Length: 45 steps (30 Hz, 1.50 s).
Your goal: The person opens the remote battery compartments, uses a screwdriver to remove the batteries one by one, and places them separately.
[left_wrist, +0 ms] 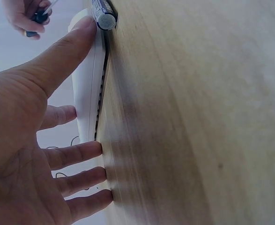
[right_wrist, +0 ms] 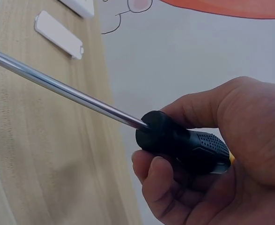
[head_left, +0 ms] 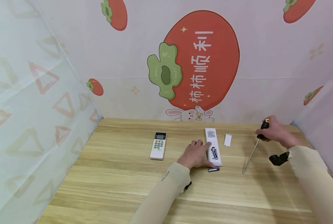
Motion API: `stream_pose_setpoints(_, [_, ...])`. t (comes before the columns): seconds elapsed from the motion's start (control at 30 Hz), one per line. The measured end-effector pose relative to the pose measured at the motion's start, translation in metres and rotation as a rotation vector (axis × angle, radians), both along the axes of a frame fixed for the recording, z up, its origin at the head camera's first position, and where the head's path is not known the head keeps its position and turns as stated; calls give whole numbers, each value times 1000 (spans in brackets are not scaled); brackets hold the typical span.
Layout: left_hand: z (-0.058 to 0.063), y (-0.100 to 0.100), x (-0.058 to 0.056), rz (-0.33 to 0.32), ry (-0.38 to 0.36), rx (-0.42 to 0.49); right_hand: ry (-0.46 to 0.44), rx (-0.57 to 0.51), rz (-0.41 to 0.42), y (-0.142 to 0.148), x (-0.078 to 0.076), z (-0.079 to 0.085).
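Note:
My right hand (head_left: 275,132) grips the black and yellow handle of a screwdriver (right_wrist: 184,145), its metal shaft slanting down-left with a flat tip low over the table. My left hand (head_left: 193,154) rests at the left side of a white remote control (head_left: 212,137) lying face down. Its thumb (left_wrist: 67,51) touches the remote's near end and its index fingertip the long side; the other fingers extend to the tabletop. The remote's battery compartment is uncovered, with one battery (head_left: 214,153) visible inside. Just off the near end lies a loose battery (head_left: 213,170), close by the thumb.
A white battery cover (head_left: 228,140) lies right of the remote. Farther left, a second remote (head_left: 158,146) lies face up with its screen and buttons showing. The wooden table (head_left: 113,186) meets a printed backdrop (head_left: 127,102) at its back edge.

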<state>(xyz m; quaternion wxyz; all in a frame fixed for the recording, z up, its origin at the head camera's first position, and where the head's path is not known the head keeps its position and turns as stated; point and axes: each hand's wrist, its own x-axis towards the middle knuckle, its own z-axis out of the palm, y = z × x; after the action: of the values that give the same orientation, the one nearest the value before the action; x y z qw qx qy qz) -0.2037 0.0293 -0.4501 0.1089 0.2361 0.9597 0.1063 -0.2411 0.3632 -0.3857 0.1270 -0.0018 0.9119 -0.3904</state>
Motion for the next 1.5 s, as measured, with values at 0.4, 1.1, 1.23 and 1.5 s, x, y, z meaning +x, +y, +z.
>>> stream_pose_setpoints(0.4, [3, -1, 1, -4, 5, 2, -14, 19, -21, 5, -12, -25])
stream_pose_setpoints(1.1, [0, 1, 0, -1, 5, -4, -76, 105, -33, 0, -20, -40])
stream_pose_setpoints(1.23, [0, 1, 0, -2, 9, -11, -74, 142, -29, 1, -22, -43])
stream_pose_setpoints(1.5, [2, 0, 0, 1, 4, -14, -88, 144, -26, 1, -21, -47])
